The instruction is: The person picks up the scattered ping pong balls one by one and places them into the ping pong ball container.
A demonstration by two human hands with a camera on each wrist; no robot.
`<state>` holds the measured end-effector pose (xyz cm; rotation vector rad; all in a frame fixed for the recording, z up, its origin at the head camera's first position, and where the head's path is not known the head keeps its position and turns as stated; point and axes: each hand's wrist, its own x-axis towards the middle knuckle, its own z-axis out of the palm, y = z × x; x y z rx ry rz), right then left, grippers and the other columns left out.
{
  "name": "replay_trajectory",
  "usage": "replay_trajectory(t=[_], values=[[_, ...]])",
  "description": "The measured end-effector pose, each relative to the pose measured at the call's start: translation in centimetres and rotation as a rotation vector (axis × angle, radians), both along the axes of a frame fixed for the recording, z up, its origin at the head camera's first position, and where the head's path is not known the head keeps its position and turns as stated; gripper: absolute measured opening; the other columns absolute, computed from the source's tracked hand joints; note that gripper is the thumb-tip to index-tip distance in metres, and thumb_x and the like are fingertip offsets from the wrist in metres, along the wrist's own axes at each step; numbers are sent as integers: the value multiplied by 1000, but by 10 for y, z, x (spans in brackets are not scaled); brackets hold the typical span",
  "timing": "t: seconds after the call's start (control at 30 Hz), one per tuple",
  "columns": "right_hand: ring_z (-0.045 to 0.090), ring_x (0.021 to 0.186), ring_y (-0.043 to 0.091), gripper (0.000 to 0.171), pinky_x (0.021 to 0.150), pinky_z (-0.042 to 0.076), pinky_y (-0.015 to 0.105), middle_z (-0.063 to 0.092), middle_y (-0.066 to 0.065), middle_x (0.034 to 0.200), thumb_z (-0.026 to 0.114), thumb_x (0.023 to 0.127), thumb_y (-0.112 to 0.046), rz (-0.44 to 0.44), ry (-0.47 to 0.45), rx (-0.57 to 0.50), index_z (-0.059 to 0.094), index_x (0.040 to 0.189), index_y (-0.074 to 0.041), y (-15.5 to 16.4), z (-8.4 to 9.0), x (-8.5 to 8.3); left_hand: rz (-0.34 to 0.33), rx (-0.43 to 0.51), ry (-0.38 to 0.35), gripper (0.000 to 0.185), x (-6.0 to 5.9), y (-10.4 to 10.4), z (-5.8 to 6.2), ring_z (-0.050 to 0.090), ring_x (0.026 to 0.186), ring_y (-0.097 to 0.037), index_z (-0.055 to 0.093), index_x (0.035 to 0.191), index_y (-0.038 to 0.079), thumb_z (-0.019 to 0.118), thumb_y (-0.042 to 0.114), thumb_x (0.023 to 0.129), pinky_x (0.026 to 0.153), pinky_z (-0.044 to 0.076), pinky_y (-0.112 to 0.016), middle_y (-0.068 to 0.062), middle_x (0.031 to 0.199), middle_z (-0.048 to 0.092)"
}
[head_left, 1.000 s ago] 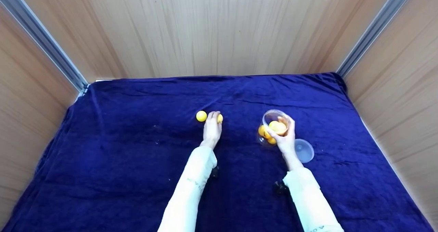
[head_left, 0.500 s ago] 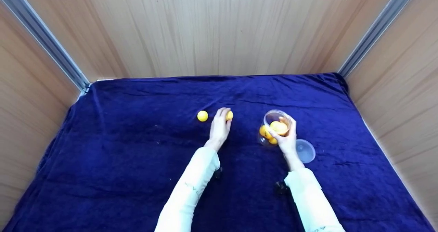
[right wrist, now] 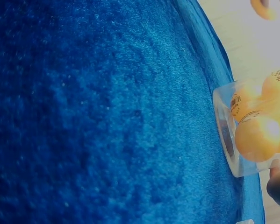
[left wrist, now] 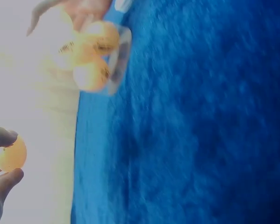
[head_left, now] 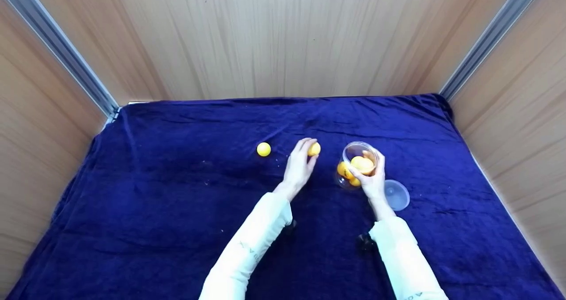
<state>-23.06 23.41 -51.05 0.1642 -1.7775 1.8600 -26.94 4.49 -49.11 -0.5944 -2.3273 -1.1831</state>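
My left hand (head_left: 299,167) pinches an orange-yellow ping-pong ball (head_left: 314,148) between thumb and fingers, a short way left of a clear plastic jar (head_left: 352,148). In the left wrist view that ball (left wrist: 11,154) shows between the fingertips. My right hand (head_left: 374,181) grips the jar around its right side, its open mouth tilted up. Several orange ping-pong balls (head_left: 362,163) with dark print lie inside, seen through the wall of the jar (right wrist: 226,135) in the right wrist view. Another yellow ping-pong ball (head_left: 264,149) rests on the cloth to the left of my left hand.
A translucent round lid (head_left: 396,195) lies on the cloth just right of my right wrist. Dark blue velvet cloth (head_left: 146,211) covers the table. Wood-grain panels (head_left: 283,39) stand at the back and both sides, with metal posts (head_left: 486,43) in the corners.
My left hand has moved right with the pinched ball, away from the loose ball and toward the jar. My right hand and the jar have stayed nearly in place.
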Motion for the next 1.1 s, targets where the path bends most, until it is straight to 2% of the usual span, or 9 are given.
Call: replay_trajectory(t=[0.33,0.6,0.83,1.1], values=[[33,107,47,67,88,33,20,36,42,113,63,63,19,4,-28,2,27,119,17,-1,1,-1,-78,54,40,34,10,18,18,52,102,-20,56,111,0,65,5,78,92,36,-23,-10,109,54],[42,104,25,67,88,34,21,42,31,110,63,62,19,4,-24,4,28,119,17,-2,0,-2,-129,64,75,35,14,36,30,52,103,-20,55,111,-1,65,7,79,92,35,-21,-11,109,54],[31,108,46,67,89,33,21,35,40,114,61,62,21,35,-19,-12,25,120,18,-2,0,-2,-159,44,61,37,16,50,36,52,104,-19,55,114,0,64,8,79,92,35,-20,-10,111,54],[34,108,41,68,85,36,20,37,35,116,63,63,20,44,-7,-12,26,120,18,-1,-1,-3,-164,-24,22,42,17,62,39,53,102,-16,53,118,2,65,7,78,89,37,-16,-10,113,53]])
